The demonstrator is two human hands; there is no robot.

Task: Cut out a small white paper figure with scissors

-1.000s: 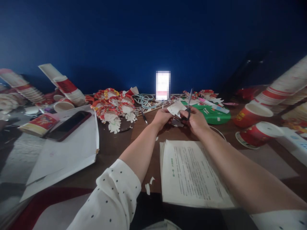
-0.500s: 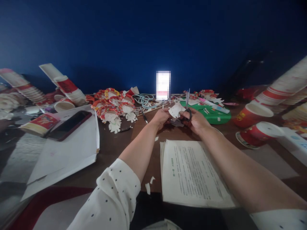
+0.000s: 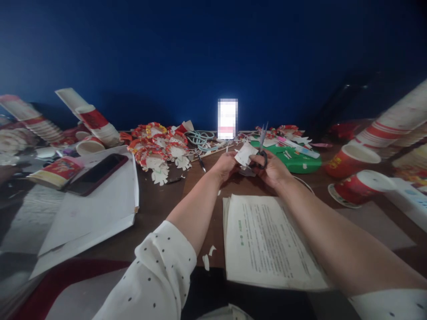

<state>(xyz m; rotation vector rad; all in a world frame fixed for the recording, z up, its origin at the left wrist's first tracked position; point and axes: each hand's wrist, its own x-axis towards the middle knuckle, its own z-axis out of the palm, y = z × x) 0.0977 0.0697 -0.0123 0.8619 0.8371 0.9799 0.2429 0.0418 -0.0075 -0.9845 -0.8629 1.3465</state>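
Note:
Out over the table, my left hand (image 3: 225, 165) is closed on the left edge of a white piece of paper (image 3: 244, 154) with a cut outline. My right hand (image 3: 274, 169) has its fingers in the black handles of a pair of scissors (image 3: 263, 153), whose blades point up and slightly apart. My right fingertips also touch the right side of the paper. Below the hands lies a printed booklet (image 3: 267, 242). A pen (image 3: 200, 162) rests left of my left hand, and a green plate-like piece (image 3: 302, 163) lies beyond my right hand.
Red-and-white paper crafts (image 3: 160, 144) are heaped at the back left. A phone (image 3: 98, 173) lies on a white board (image 3: 110, 209). Stacked paper cups (image 3: 96, 124) lean at left, with another cup (image 3: 352, 159) at right. Paper scraps (image 3: 206, 262) are scattered near the front edge.
The scissors have tilted slightly to the right, and their blades look a little further apart. My hands and the white paper have stayed nearly in place.

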